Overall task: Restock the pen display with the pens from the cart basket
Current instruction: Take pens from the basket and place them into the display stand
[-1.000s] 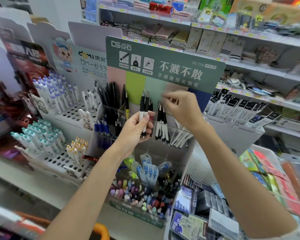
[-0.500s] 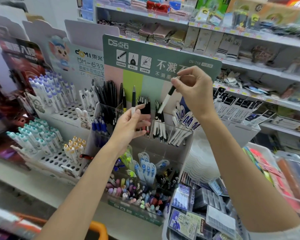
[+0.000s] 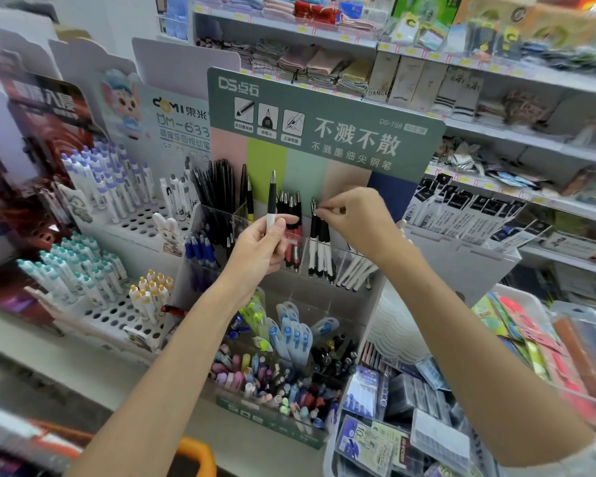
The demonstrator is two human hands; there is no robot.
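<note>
Shop shelving behind; green-headed pen display (image 3: 324, 125) with clear compartments. Left hand (image 3: 260, 249) grasps one pen (image 3: 272, 201) upright: black upper barrel, silver tip, white lower grip. Right hand (image 3: 356, 222) pinches the top of a matching black-and-white pen (image 3: 313, 232) standing in the middle compartment.

Left hand (image 3: 260, 247) holds one black-and-white pen (image 3: 272, 201) upright in front of the green sign (image 3: 324, 125), fingers closed around its white lower end. Right hand (image 3: 358, 222), just right of it, pinches the top of a pen among the black-and-white pens (image 3: 320, 249) standing in the clear holder (image 3: 341, 266) below the sign. Red pens (image 3: 295, 249) stand between the two hands. Blue pens (image 3: 200, 249) left of the holder. Orange basket handle (image 3: 195, 456) at bottom edge, blurred.
</note>
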